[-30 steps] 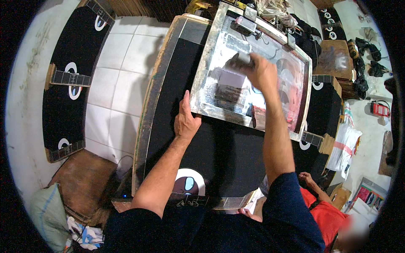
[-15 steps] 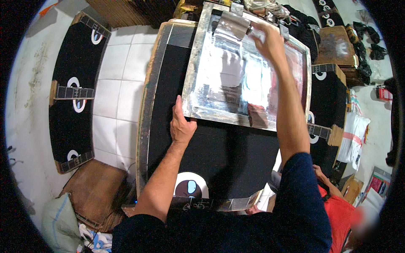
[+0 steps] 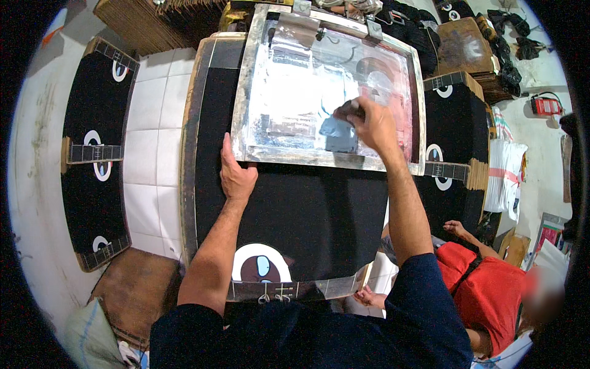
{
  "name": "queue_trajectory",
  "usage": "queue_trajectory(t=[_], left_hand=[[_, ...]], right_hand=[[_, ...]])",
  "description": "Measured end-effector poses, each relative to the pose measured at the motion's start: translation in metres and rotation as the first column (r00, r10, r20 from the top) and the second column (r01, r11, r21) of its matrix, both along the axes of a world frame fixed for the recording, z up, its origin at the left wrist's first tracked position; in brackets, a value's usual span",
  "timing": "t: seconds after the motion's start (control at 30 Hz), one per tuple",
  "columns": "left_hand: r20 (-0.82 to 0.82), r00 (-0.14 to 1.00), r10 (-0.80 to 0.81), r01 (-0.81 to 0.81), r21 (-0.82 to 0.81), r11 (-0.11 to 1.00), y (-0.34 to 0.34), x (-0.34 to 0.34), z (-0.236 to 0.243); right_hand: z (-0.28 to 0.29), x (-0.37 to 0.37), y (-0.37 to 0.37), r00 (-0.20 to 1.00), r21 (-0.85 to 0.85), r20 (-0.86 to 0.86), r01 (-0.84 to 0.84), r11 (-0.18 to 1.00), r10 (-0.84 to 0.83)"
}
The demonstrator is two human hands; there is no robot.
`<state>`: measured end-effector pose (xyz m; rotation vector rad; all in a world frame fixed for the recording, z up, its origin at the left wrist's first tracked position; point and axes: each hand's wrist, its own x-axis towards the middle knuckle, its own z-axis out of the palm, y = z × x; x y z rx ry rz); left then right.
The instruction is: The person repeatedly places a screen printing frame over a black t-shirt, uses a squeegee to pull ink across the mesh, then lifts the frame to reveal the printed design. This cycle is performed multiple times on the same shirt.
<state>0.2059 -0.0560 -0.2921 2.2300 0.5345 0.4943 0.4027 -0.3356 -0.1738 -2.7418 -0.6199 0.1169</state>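
Hands work on one silver-framed printing screen [image 3: 270, 154] that lies flat across the far half of a black fabric panel [image 3: 307, 215] on a long, wood-edged table [image 3: 187, 184]. The left hand [image 3: 236, 175] presses against the near left corner of the frame, its fingers together and pointing away from the person, the thumb lying along the frame's lower bar. The right hand [image 3: 372, 123] is curled tight around one dark squeegee [image 3: 349, 111] set on the mesh right of centre, with a smear of grey-blue ink [image 3: 338, 132] on the mesh just under it. One metal clamp [image 3: 373, 27] sits on the far bar of the frame.

At the near end of the black panel one printed emblem [image 3: 261, 267] shows: a white arch with a brown shape and a blue spot in it.

Left of the table, past a strip of white floor tiles [image 3: 147, 141], one more long board [image 3: 92, 154] carries black fabric with three round white prints. On the right another black-covered board [image 3: 452, 141] shows two such prints. One stack of brown cardboard [image 3: 147, 18] stands at the far left, and a heap of dark cloth [image 3: 409, 27] lies beyond the frame.

A second person in a red top [image 3: 485, 295] sits low at the right, with two hands visible, one [image 3: 369, 298] near the table's near corner and one [image 3: 455, 227] raised beside the right-hand board.
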Motion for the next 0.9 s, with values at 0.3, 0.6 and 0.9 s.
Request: queue_trajectory(t=[0.3, 0.6, 0.9], left_hand=[[-0.016, 1.0, 0.0, 0.002, 0.108, 0.994, 0.001, -0.001, -0.001], [0.032, 0.999, 0.011, -0.014, 0.111, 0.994, 0.0, 0.001, -0.003], [0.018, 1.0, 0.0, -0.003, 0.139, 0.99, 0.0, -0.001, -0.002]], right_hand=[[-0.025, 0.067, 0.01, 0.909, 0.072, 0.187, 0.364, 0.928, -0.371], [0.005, 0.01, 0.001, 0.947, -0.064, 0.096, -0.301, 0.952, 0.306], [0.013, -0.021, -0.004, 0.982, 0.01, 0.089, -0.168, 0.986, 0.167]])
